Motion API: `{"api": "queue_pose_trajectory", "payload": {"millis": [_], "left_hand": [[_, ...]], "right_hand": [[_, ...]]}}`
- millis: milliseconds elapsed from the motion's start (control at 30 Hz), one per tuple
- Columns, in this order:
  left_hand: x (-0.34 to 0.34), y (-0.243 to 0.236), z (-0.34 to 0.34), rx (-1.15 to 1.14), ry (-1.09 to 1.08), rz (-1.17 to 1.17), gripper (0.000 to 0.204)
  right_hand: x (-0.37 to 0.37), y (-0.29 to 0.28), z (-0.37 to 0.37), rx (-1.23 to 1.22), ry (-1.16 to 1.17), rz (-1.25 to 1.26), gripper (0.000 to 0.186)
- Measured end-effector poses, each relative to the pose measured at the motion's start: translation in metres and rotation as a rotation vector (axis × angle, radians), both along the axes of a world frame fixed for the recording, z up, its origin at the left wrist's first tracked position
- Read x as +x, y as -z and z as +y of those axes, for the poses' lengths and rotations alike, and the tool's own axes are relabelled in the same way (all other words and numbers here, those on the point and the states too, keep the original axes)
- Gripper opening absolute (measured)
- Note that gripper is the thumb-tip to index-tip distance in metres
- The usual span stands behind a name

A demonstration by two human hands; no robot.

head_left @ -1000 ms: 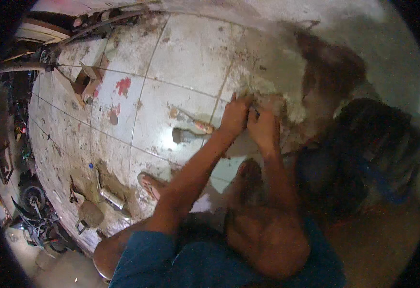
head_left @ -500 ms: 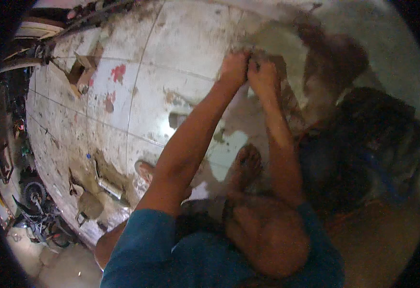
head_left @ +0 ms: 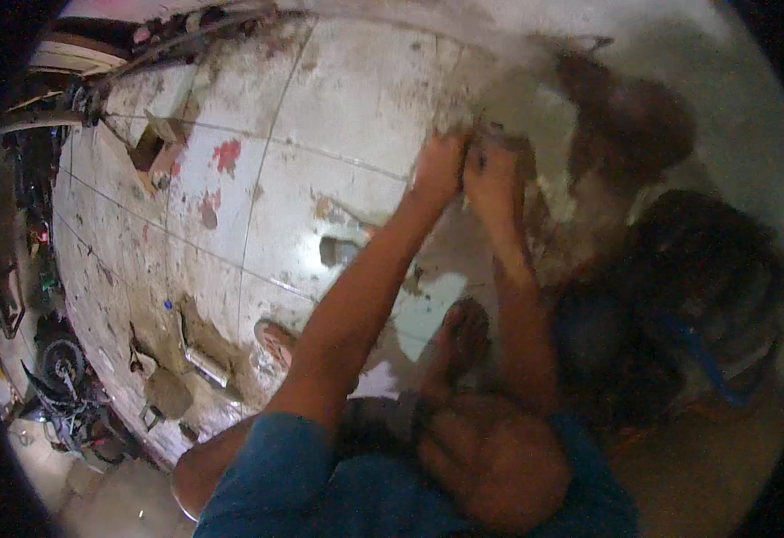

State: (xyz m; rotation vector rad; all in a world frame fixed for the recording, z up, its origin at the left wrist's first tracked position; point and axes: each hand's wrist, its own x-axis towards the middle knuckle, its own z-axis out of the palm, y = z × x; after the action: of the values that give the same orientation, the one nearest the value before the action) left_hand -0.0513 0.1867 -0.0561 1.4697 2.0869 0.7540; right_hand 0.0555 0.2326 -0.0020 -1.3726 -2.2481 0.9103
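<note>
Through the head camera I have mostly a pale tiled floor (head_left: 356,99), scuffed and grimy, its joint lines bending toward the rim. On the right I see a dark heap (head_left: 715,269), too dim for me to make out, with a blue strip (head_left: 710,368) on its near side. A wide reddish-brown patch (head_left: 630,125) lies above it. Along the lower edge sits the wearer's teal shirt (head_left: 275,466), and from its sleeves two bare forearms reach forward over the floor. A motorcycle (head_left: 69,394) stands at the far lower left, and a small open wooden box (head_left: 148,152) at the upper left. Nearer me, a silver tube (head_left: 206,368) lies slanted beside a brown rounded container (head_left: 168,394).

The hands meet just right of centre: I have the left hand (head_left: 439,165) and right hand (head_left: 492,172) side by side, apparently touching, fingers curled in. A small dark thing (head_left: 481,162) shows at the right hand's thumb side, between the two; I cannot tell what it is or how firmly either hand grips it. Near the left forearm lie a grey tool (head_left: 336,252), next to a bright glow, and a brown-handled tool (head_left: 345,215), partly covered. The smallest thing I pick out is a blue bit (head_left: 167,305) above the silver tube.
</note>
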Motion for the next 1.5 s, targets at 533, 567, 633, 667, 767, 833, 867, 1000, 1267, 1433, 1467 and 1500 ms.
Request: {"api": "queue_pose_trajectory", "payload": {"millis": [533,567,633,667,767,833,867,1000,1267,1433,1467,1500], "left_hand": [[0.003,0.008,-0.019,0.035,0.028,0.402,0.043],[-0.011,0.020,-0.014,0.127,-0.034,0.323,0.042],[-0.065,0.027,0.020,-0.461,0.026,0.085,0.046],[-0.043,0.004,0.023,-0.376,0.040,0.100,0.042],[-0.016,-0.008,-0.023,0.037,-0.024,0.164,0.036],[-0.008,-0.015,-0.016,0.012,-0.030,0.115,0.037],[-0.012,-0.012,-0.006,-0.024,-0.062,0.082,0.038],[-0.032,-0.012,0.019,-0.098,0.009,0.006,0.039],[-0.039,-0.021,0.031,-0.159,0.051,0.015,0.040],[-0.007,0.010,-0.009,0.096,-0.009,0.279,0.040],[-0.022,0.013,0.013,0.058,-0.029,0.156,0.040],[-0.045,0.012,0.036,0.003,-0.052,0.029,0.041]], "right_hand": [[-0.003,-0.017,-0.005,0.087,-0.033,-0.006,0.030],[-0.017,-0.018,-0.001,-0.012,-0.009,0.004,0.030],[-0.032,-0.022,-0.015,-0.187,-0.045,-0.067,0.030],[-0.022,-0.022,-0.002,-0.215,-0.044,-0.167,0.030],[-0.015,-0.022,-0.011,-0.045,-0.071,-0.116,0.031],[-0.011,-0.022,-0.016,0.014,-0.029,-0.089,0.030],[-0.018,-0.027,-0.011,-0.014,0.004,-0.096,0.030],[-0.023,-0.016,0.015,-0.132,-0.032,-0.123,0.029],[-0.018,-0.035,0.003,-0.142,-0.052,-0.207,0.028],[-0.016,-0.038,-0.002,0.048,-0.037,-0.131,0.028],[-0.026,-0.029,0.009,0.068,-0.021,-0.116,0.029],[-0.033,-0.018,0.012,0.073,-0.009,-0.105,0.029]]}}
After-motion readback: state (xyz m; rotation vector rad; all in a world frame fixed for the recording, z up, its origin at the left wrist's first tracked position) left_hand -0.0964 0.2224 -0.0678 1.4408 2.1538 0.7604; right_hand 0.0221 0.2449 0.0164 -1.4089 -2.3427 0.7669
